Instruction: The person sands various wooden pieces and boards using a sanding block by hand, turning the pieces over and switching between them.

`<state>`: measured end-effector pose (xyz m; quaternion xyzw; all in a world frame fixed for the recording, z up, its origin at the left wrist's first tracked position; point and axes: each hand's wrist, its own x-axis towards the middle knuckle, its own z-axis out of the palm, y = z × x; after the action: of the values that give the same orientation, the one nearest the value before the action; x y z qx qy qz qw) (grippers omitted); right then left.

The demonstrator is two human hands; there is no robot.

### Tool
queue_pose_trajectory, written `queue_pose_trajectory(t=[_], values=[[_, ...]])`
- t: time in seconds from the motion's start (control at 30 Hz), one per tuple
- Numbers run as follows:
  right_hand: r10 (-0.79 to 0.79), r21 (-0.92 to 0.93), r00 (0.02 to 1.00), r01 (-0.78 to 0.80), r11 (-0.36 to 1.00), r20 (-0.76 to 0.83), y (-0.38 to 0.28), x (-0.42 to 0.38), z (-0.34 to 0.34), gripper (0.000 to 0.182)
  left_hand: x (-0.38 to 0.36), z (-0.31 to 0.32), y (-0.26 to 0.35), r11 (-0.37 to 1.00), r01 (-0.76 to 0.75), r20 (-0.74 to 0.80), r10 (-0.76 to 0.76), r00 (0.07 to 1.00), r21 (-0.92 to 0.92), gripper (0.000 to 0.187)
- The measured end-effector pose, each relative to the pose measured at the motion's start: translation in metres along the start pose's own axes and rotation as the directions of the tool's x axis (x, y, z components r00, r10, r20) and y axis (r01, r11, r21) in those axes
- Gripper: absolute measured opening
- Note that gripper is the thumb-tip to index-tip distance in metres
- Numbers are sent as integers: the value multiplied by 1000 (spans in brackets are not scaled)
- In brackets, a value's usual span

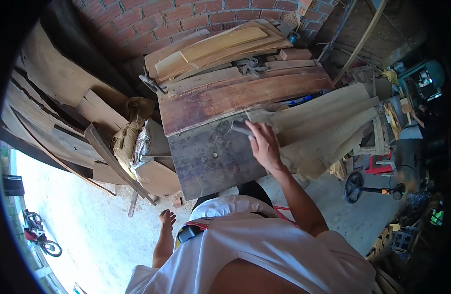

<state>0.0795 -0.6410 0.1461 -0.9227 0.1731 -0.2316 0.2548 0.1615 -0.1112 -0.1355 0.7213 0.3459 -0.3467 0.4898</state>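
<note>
Seen through my remote feed, with twelve o'clock straight ahead, a right hand (266,149) grips a small dark block (242,128) between thumb and fingers at about one o'clock, over the far part of a scuffed, dark tabletop (206,171). The left hand (167,218) hangs low at nine o'clock, apart from the tabletop, its fingers loosely open and nothing visible in them. A reddish board (245,100) lies at twelve, beyond the dark surface, with stacked planks (225,44) behind it; wrinkled brown sheets (323,120) spread at two, just beside the right hand.

As for progress, I judge the block to be in use or ready for it, but no finished part can be told from an unfinished one: stains and a round pale spot (215,155) mark the dark surface.

The fingers cover one end of the block, and I cannot tell whether its underside touches the tabletop. Shadow blurs the clutter at three o'clock, where another person's arm (417,117) seems to reach in, and the lens's black rim cuts off the corners.
</note>
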Motion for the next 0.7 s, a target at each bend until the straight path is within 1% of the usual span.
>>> queue_pose_trajectory(t=[0.03,0.07,0.13,0.17,0.2,0.23,0.27,0.3,0.33,0.37,0.4,0.43,0.47,0.5,0.57,0.6,0.63,0.67,0.7], values=[[6,-37,1000,-7,999,-26,17,12,-20,51,10,6,-22,998,-5,-20,4,1000,-60,36],[-10,-87,998,4,996,-69,35,21,-39,51,4,13,-28,995,-35,-18,34,999,-88,36],[-16,-185,992,-7,983,-122,70,32,-75,52,-20,38,-23,980,-125,-27,123,992,-152,34],[-8,-231,991,-23,973,-131,87,34,-90,52,-26,48,-12,981,-133,-28,130,991,-143,34],[0,-244,988,-39,969,-157,106,33,-100,54,-32,58,-2,971,-239,-106,237,966,-9,34],[33,-284,989,-74,956,-147,122,31,-109,55,-38,69,7,936,-328,-171,347,922,128,34],[28,-314,988,-75,946,-150,138,28,-116,56,-46,81,14,813,-529,-253,580,774,244,28],[17,-344,989,-68,936,-149,150,25,-119,56,-62,92,28,815,-528,-268,577,771,237,28],[0,-337,990,-48,940,-141,158,24,-121,56,-91,105,51,787,-574,-333,616,714,224,26],[23,-320,990,-66,945,-137,164,21,-121,54,-112,119,67,758,-616,-398,644,653,217,23],[46,-303,990,-85,949,-132,169,19,-121,52,-115,126,71,765,-609,-418,634,651,211,23],[33,-293,992,-68,954,-122,172,16,-118,52,-118,128,78,744,-651,-442,639,629,150,20],[47,-280,993,-76,957,-110,173,15,-114,48,-126,134,91,714,-694,-464,648,605,93,17],[65,-269,993,-90,959,-103,173,14,-110,44,-135,142,103,712,-696,-473,648,597,96,17],[96,-311,991,-122,943,-97,168,13,-101,39,-211,175,159,726,-684,-175,684,708,70,16],[90,-319,988,-126,939,-126,163,17,-99,39,-239,188,184,687,-724,122,725,678,-63,15],[85,-331,985,-131,935,-150,158,19,-99,38,-276,204,211,670,-714,401,722,564,-204,15],[96,-333,984,-141,932,-149,155,21,-96,38,-318,221,235,657,-706,612,680,403,-265,15],[104,-327,979,-158,932,-178,152,23,-94,39,-368,239,264,656,-681,773,599,207,-327,17]])
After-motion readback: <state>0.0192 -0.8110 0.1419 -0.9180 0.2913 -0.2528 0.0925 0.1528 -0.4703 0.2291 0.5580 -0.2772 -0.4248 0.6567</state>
